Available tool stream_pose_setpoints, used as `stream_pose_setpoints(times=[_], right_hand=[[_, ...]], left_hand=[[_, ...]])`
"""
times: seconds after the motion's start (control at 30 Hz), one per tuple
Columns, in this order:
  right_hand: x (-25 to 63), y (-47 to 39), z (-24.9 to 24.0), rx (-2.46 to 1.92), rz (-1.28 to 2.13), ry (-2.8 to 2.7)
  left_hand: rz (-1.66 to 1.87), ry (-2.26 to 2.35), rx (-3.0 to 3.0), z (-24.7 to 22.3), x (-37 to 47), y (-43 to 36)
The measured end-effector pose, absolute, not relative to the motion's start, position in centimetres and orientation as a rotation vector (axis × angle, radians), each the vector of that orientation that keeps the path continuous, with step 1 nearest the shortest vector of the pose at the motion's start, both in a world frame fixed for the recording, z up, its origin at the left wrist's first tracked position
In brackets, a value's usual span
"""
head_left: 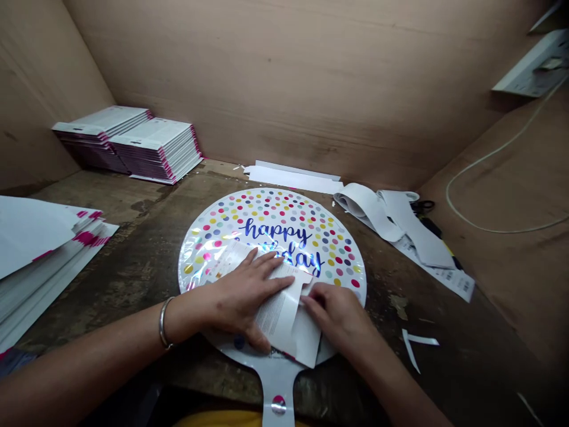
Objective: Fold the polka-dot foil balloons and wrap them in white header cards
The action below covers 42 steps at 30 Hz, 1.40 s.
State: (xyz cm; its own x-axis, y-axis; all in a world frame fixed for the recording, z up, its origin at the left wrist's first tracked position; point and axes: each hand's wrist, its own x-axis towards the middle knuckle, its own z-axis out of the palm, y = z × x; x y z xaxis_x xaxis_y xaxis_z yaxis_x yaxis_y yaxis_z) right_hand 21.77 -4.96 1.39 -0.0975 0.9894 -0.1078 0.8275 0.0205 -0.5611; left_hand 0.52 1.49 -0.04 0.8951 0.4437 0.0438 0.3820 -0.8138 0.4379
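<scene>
A round white foil balloon [342, 237] with coloured dots and blue "happy birthday" lettering lies flat on the table, its tail toward me. On top of it rests a printed paper sleeve [278, 317] with small text. My left hand [249, 290] lies over the sleeve with its fingers spread, pressing it down; a metal bangle is on that wrist. At the sleeve's right edge my right hand [333, 311] pinches the paper flap [306, 332] between thumb and fingers. The palm side of the right hand is hidden.
Stacked packets [155, 148] stand at the back left; a pile of white sheets [48, 255] lies nearer on the left. White paper strips [293, 176] are at the back. A curled label roll [400, 225] and black-handled scissors [424, 206] lie right, below a socket [537, 65] with a cable.
</scene>
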Motion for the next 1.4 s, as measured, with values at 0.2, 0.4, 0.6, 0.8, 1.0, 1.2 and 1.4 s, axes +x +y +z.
stream_pose_setpoints(times=[0.2,0.4,0.6,0.8,1.0,1.2,1.4], right_hand=[[23.6,-7.5,-0.7,-1.574,0.250,-2.479],[20.6,-8.3,-0.3,-1.569,0.163,-2.368],[19.9,-6.9,-1.6,-1.440,0.105,-2.315],[19.5,-5.4,-0.2,-1.565,0.268,-2.252],[18.0,-4.4,-0.2,-1.416,0.612,-2.292],[17.5,-4.5,-0.6,-1.398,0.637,-2.339],[18.0,-4.3,-0.5,-1.295,0.695,-2.398]], left_hand=[[0.124,0.485,2.617,0.5,-1.8,1.4],[0.199,0.702,2.602,-0.4,-1.6,-0.1],[0.458,0.864,2.521,-1.7,-2.0,-0.9],[0.395,0.996,2.477,-2.5,-3.0,-1.9],[0.402,1.031,2.466,-2.5,-2.8,-2.0],[0.320,1.039,2.483,-2.0,-2.6,-2.1],[0.336,1.054,2.480,-1.8,-2.6,-2.1]])
